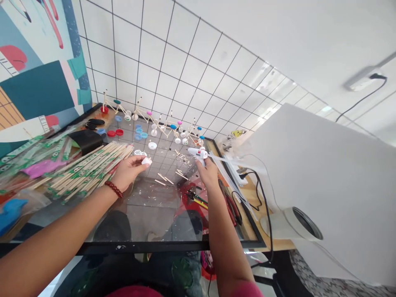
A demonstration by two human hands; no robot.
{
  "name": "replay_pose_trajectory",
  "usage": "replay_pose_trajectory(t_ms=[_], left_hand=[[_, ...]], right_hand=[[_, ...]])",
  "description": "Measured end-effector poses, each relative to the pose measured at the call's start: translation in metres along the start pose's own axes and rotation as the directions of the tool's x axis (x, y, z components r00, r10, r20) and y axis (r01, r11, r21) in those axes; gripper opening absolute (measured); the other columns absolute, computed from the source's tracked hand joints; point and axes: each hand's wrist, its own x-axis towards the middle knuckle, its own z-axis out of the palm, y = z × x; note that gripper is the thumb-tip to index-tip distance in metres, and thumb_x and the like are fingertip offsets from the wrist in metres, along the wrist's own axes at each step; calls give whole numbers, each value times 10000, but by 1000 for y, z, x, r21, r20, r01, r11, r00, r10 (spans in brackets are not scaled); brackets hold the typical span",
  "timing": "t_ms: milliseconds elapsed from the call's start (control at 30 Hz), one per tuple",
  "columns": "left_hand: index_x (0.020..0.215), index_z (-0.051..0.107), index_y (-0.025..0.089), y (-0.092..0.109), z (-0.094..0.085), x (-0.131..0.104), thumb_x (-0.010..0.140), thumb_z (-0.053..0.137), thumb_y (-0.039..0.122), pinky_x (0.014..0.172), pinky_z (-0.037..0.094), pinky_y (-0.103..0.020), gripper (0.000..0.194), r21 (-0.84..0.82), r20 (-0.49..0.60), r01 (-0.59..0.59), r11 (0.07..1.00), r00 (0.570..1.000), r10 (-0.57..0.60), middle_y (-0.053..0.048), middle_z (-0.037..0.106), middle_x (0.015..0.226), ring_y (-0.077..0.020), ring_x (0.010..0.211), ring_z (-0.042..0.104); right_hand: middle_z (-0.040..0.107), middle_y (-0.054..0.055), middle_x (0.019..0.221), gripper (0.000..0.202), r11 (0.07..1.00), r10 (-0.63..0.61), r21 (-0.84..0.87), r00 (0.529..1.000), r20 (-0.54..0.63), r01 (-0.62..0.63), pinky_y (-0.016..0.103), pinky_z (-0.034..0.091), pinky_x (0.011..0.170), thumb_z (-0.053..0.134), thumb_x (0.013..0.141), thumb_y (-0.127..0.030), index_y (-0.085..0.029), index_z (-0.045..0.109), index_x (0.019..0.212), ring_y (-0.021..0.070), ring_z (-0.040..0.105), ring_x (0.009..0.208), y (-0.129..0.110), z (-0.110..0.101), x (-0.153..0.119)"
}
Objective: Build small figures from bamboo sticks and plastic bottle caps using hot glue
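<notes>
My left hand (pixel 132 170) pinches a small white cap (pixel 146 161) above the glass tabletop. In my right hand (pixel 207 170) is a white glue gun (pixel 198 153), its nozzle pointing left and a clear glue stick trailing from its back. The two hands are apart. Beyond them stands a row of small stick-and-cap figures, with a blue cap (pixel 173 126) on one of them. A loose white cap (pixel 152 145) lies on the glass, and short sticks (pixel 165 178) are scattered between my hands.
Packaged wooden sticks (pixel 93 169) cover the left side. Red caps (pixel 119 132) and blue caps lie at the back left. Pliers (pixel 232 204), cables and a power strip (pixel 236 172) are on the right, near a white cylinder (pixel 292 222). A wire grid (pixel 167 43) stands behind.
</notes>
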Motion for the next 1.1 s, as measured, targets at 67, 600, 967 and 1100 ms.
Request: replay_pose_trajectory(t_ms=[67, 600, 967, 1100], left_hand=[[903, 863, 203, -4, -1, 2, 403, 1100, 428, 1087, 593, -515, 598, 27, 9, -14, 1000, 1000, 14, -92, 846, 985, -341, 1083, 774], [971, 843, 181, -6, -5, 2, 451, 1088, 451, 1135, 582, -538, 635, 50, 20, -16, 999, 1000, 15, -107, 845, 1065, -360, 1175, 751], [895, 814, 195, -6, -2, 1, 566, 1025, 309, 1030, 589, -470, 407, 49, 37, -1, 999, 999, -1, -70, 812, 964, -285, 1000, 743], [916, 818, 179, -7, -2, 1, 549, 1035, 344, 1010, 589, -458, 457, 53, 65, -7, 999, 998, 3, -64, 813, 963, -276, 997, 740]], right_hand=[[862, 118, 1173, 526, 957, -68, 279, 997, -40, 77, 386, 590, 933, 559, 1016, -548, -186, 789, 1320, 285, 765, 1032, -9, 7, -12], [825, 131, 1055, 373, 873, -453, 268, 882, 130, 408, 439, 591, 970, 532, 1096, -436, -208, 748, 1295, 311, 757, 1025, -43, 37, -61], [808, 143, 1094, 437, 866, -493, 156, 865, 98, 476, 426, 606, 928, 458, 1143, -454, -189, 713, 1379, 322, 755, 1016, -42, 37, -61], [814, 148, 1114, 453, 870, -487, 158, 866, 116, 468, 446, 606, 944, 457, 1138, -486, -198, 722, 1368, 332, 747, 1034, -41, 38, -61]])
